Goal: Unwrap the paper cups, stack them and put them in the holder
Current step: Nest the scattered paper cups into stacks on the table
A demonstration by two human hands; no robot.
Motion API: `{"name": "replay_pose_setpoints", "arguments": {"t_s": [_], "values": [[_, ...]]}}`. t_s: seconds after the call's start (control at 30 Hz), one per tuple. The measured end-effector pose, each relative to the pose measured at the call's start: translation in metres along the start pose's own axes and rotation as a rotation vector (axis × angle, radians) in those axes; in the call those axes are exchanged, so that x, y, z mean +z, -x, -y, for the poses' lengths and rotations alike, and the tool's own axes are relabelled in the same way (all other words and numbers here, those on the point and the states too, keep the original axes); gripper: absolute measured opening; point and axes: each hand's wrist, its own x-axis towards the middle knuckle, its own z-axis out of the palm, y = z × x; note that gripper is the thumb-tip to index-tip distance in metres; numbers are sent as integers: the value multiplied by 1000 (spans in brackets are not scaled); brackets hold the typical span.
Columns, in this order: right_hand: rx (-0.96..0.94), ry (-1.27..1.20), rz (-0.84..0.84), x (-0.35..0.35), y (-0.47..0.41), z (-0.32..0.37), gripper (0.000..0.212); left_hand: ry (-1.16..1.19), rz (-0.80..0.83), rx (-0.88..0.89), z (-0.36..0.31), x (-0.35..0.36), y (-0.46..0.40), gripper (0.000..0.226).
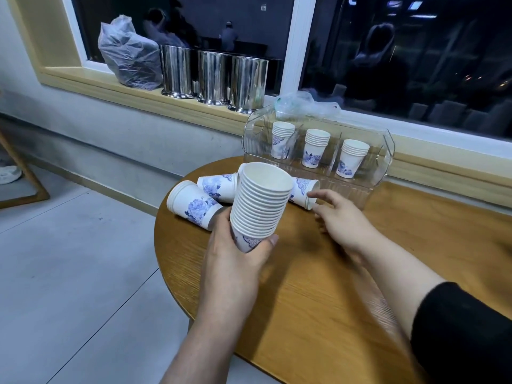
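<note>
My left hand [238,253] grips the bottom of a tall stack of white paper cups [260,203] with blue flower print, held tilted above the round wooden table [318,300]. My right hand [340,220] reaches with relaxed fingers toward a cup lying on its side [304,191], fingertips right at its rim. Two more cups lie on their sides at the left, one nearer [191,205] and one behind [219,185]. The clear plastic holder [382,162] stands at the table's far edge with three short cup stacks [315,146] in its compartments.
Crumpled clear wrapping [304,105] lies behind the holder on the windowsill. Three steel canisters [219,76] and a plastic bag [127,56] stand on the sill at the left. A wooden frame [25,173] stands on the grey floor far left.
</note>
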Motion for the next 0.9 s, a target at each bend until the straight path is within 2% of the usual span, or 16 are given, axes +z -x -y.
{"name": "replay_pose_setpoints", "arguments": {"t_s": [0.2, 0.27, 0.33, 0.37, 0.43, 0.5, 0.57, 0.73, 0.9], "values": [[44, -65, 29, 15, -15, 6, 29, 6, -3, 8, 4, 1, -2, 61], [3, -122, -105, 17, -13, 7, 23, 3, -5, 6, 4, 2, -2, 59], [-97, -180, -328, 8, -6, 14, 16, 10, 4, 6, 2, 3, -2, 58], [-159, -204, -417, 0, 0, 23, 17, 14, 12, 9, 1, 3, -3, 58], [-292, -285, -490, -17, 15, 45, 23, 19, 35, 16, 0, 4, -2, 59], [-443, -310, -484, -34, 35, 71, 31, 17, 65, 26, -1, 6, 0, 58], [-588, -220, -472, -48, 56, 96, 30, 13, 95, 38, -3, 11, 3, 57], [-848, 240, -395, -61, 81, 115, 25, -6, 139, 56, -8, 24, 11, 56], [-870, 401, -205, -73, 84, 98, 30, -24, 171, 64, -11, 39, 16, 58]]}}
